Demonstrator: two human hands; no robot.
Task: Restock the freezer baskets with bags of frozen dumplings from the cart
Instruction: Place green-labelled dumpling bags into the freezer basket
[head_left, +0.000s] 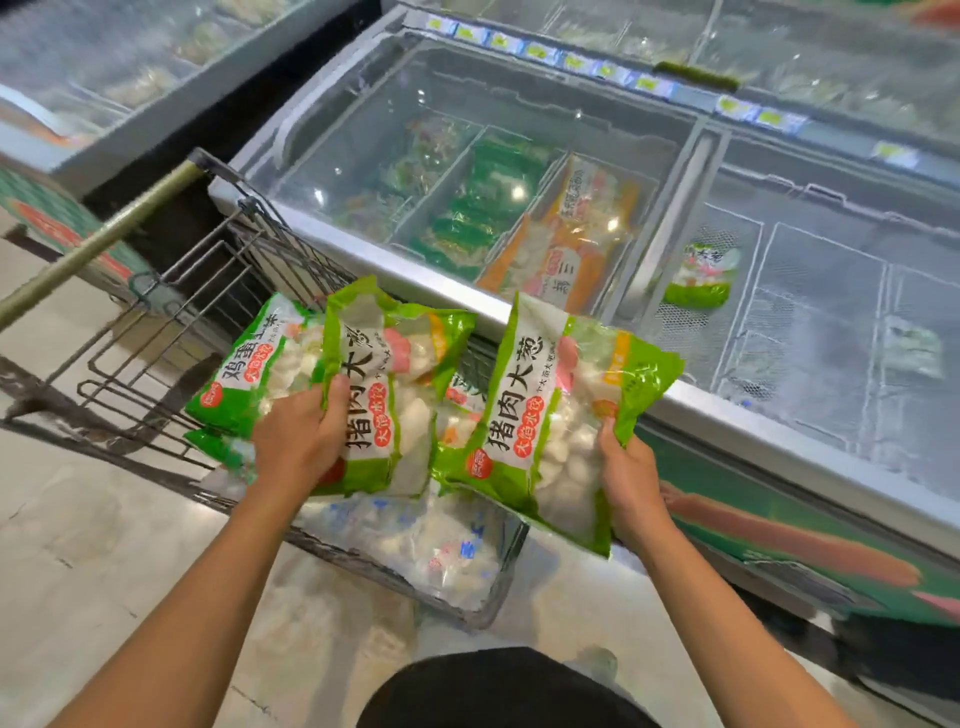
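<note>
Right hand (631, 483) has a green dumpling bag (550, 415) pinched by its lower corner, thumb on top and fingers underneath, and it hangs between the cart (218, 270) and the freezer rim (779, 431). Left hand (296, 441) grips a second green bag (387, 395) by its edge, above the other bags in the cart. A corner grip lets the loose dumplings slide and the bag sag, so I'd shift my fingers toward the middle before swinging it over. The target looks like the right-hand freezer basket (821, 332), where one matching green bag (701, 275) already lies. I can't tell whether glass covers that section, so I'd check before lowering. Lay the bag flat, label up, beside that one, and don't drop it.
</note>
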